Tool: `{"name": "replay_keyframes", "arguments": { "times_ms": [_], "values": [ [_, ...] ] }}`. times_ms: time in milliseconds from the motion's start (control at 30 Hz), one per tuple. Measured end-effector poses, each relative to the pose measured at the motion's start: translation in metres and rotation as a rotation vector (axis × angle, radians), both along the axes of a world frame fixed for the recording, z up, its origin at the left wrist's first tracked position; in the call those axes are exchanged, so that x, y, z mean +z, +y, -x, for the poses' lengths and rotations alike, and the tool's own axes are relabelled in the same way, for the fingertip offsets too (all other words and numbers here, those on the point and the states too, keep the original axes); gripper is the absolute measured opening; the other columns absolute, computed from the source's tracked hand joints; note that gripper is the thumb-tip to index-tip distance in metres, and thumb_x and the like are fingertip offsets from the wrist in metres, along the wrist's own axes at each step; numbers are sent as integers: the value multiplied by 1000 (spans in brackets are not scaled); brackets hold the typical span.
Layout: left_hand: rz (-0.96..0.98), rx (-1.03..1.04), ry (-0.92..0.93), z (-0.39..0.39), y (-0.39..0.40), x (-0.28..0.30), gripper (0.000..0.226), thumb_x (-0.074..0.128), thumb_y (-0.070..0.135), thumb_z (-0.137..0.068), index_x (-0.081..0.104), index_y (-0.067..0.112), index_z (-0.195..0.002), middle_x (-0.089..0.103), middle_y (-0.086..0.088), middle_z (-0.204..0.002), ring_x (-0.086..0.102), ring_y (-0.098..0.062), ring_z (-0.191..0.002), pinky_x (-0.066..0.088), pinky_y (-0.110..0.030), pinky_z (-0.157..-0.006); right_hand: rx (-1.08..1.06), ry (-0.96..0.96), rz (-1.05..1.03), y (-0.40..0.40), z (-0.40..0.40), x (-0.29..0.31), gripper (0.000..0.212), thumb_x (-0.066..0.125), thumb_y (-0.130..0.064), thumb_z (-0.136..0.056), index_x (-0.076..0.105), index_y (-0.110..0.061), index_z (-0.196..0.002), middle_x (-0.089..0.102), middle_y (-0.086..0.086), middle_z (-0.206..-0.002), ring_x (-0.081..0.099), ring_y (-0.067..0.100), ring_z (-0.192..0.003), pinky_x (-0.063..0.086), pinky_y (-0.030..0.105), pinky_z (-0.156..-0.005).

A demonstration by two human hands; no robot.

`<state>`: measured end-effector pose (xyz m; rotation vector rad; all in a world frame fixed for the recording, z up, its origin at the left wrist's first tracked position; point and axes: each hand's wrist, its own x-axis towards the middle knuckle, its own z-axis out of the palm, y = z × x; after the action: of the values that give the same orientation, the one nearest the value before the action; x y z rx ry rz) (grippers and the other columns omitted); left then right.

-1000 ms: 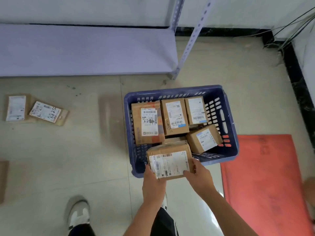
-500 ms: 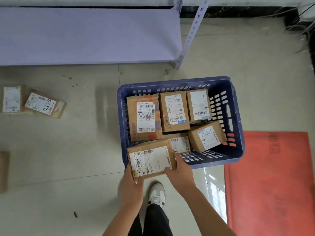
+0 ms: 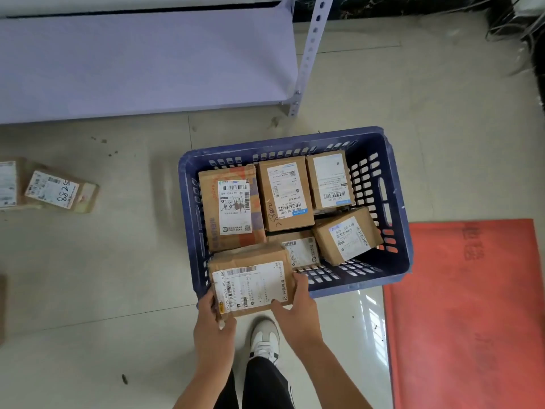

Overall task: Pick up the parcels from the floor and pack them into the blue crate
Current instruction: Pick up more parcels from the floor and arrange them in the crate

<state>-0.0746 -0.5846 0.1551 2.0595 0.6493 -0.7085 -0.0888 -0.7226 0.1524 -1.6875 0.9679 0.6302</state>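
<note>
Placement of a parcel (image 3: 250,280) into the blue crate (image 3: 395,208). Left hand (image 3: 213,323) and right hand (image 3: 296,312) clasp the box between them, one at each near corner, over the crate's near-left rim. Five parcels already lie inside; two more parcels (image 3: 51,188) wait on the floor at left. Judged best practice: tip the far edge down into the free near-left pocket, keep both thumbs clear of the rim, and lower it flat, label up, beside the large box (image 3: 231,208).
</note>
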Motion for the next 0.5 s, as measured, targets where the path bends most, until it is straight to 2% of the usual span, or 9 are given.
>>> {"name": "replay_keyframes", "arguments": {
  "times_ms": [100,300,367,433,500],
  "values": [
    [74,-50,39,1,-26,-10,50,57,2,-85,39,15,-129,59,-3,-126,56,-11,-107,43,-13,-79,-7,42,57,-28,2,-4,56,57,-9,-85,30,-17,-133,57,1,-124,56,15,-104,46,20,-84],
    [159,-103,83,0,-75,-36,58,56,-6,-80,38,17,-130,56,2,-125,51,-6,-104,45,0,-64,87,156,126,-76,-7,-36,56,52,-11,-86,25,-15,-135,53,9,-129,53,27,-113,49,35,-89],
    [173,-114,96,-1,-81,-44,60,55,-6,-79,37,19,-130,54,3,-126,50,-5,-107,44,-4,-68,128,203,134,-84,-11,-46,56,52,-14,-87,26,-15,-136,53,8,-128,53,28,-114,49,35,-87],
    [164,-143,105,-3,-83,-51,60,54,-7,-78,37,17,-130,53,0,-128,50,-9,-114,45,-13,-83,184,236,133,-90,-14,-55,53,53,-18,-87,30,-15,-134,54,6,-127,54,26,-114,49,33,-87],
    [149,-175,119,-5,-84,-58,59,53,-7,-79,37,15,-130,51,-2,-131,49,-13,-120,44,-18,-89,256,265,153,-96,-16,-62,50,55,-22,-86,35,-13,-131,54,7,-125,53,25,-113,49,35,-91]
  ]
}}
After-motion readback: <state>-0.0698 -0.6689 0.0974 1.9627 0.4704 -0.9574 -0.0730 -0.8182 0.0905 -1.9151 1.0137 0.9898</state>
